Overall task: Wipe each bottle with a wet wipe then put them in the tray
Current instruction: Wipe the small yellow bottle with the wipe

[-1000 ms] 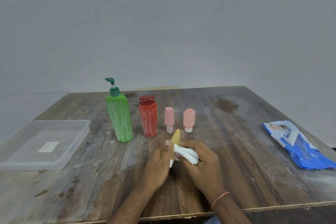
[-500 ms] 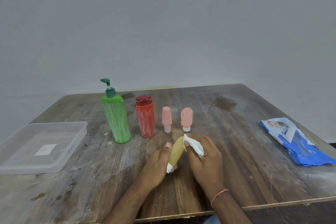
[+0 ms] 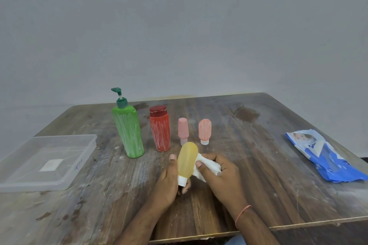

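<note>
My left hand (image 3: 169, 181) grips a small yellow bottle (image 3: 186, 160) near its white cap, cap end pointing down toward me. My right hand (image 3: 218, 173) holds a crumpled white wet wipe (image 3: 207, 165) pressed against the bottle's right side. Behind them stand a green pump bottle (image 3: 128, 131), a red bottle (image 3: 160, 129) and two small pink bottles (image 3: 183, 130) (image 3: 204, 130), all streaked with white. A clear plastic tray (image 3: 65, 175) lies at the left with nothing in it.
A blue wet-wipe packet (image 3: 322, 157) lies near the table's right edge. The wooden table (image 3: 258, 145) is stained and scuffed, and its front edge runs just below my wrists. A plain grey wall is behind.
The yellow bottle has turned so more of its body shows. The wipe has slid from the bottle's top down along its right side.
</note>
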Demonstrator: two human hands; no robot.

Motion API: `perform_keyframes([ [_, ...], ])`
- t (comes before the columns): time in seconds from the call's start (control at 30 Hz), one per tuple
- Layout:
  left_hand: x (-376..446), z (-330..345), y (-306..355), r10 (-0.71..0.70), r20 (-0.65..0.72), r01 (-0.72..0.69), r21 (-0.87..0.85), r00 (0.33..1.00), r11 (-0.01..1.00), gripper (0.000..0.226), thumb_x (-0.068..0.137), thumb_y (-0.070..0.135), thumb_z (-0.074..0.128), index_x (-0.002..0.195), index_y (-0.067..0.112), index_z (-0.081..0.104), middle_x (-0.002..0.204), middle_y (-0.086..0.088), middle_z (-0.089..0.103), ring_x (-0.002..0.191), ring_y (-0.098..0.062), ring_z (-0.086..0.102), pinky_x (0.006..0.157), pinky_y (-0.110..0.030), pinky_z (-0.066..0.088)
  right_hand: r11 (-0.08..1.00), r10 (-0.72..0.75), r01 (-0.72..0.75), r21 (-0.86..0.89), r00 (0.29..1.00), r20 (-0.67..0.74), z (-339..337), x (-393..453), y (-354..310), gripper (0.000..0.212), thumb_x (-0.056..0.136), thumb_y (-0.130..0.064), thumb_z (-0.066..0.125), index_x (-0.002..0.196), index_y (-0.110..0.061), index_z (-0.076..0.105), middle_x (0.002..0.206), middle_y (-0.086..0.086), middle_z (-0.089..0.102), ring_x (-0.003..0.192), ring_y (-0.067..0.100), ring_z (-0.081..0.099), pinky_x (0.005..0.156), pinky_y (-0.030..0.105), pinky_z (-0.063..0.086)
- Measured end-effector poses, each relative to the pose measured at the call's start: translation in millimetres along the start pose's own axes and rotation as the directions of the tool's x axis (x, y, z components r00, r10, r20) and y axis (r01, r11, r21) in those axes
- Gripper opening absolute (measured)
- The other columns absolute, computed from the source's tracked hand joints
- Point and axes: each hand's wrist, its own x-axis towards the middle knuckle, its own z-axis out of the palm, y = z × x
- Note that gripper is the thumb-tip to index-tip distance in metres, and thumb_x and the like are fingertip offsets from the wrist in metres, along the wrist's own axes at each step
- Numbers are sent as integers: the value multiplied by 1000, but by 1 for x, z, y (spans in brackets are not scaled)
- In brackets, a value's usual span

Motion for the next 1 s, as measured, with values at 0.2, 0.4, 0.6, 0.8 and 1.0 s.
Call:
perform_keyframes([
  [0.2,4,4,-9,-178,-214,171,-49,961,984,114,84,94,2,122,8,67,117,-19,71,110,-25,68,102,-40,48,999,9,-13,47,997,83,-1,-4,-7,17,91,-33,86,106,-31,79,98,-15,80,94,9,76,76,31,65],
  [0.4,2,4,1,-200,-306,140,-207,931,968,114,74,103,13,152,29,51,150,-2,59,137,-17,55,123,-49,36,997,-55,63,-40,983,174,4,-12,-13,15,86,-44,87,95,-36,78,92,-16,80,86,10,75,71,33,63],
  [0.6,9,4,-11,-244,-315,150,-294,917,944,108,73,106,16,112,26,77,106,-1,80,106,-20,74,110,-49,49,987,-141,154,-54,972,187,12,-21,-17,12,85,-31,91,94,-30,83,85,-19,79,78,8,75,65,14,50],
  [0.8,11,4,-4,-333,-276,195,-430,901,882,99,81,97,28,99,15,79,96,-10,81,98,-28,76,108,-54,51,990,-126,136,-30,968,216,13,-21,-19,20,84,-25,93,100,-31,86,94,-23,81,88,2,77,73,14,55],
  [1.0,10,15,5,-363,-262,193,-506,894,841,65,110,53,30,93,6,73,70,-5,78,57,-9,73,54,-21,53,992,-101,116,-43,960,261,15,-17,-16,4,85,-36,88,86,-34,84,88,-15,82,97,6,78,93,35,62],
])
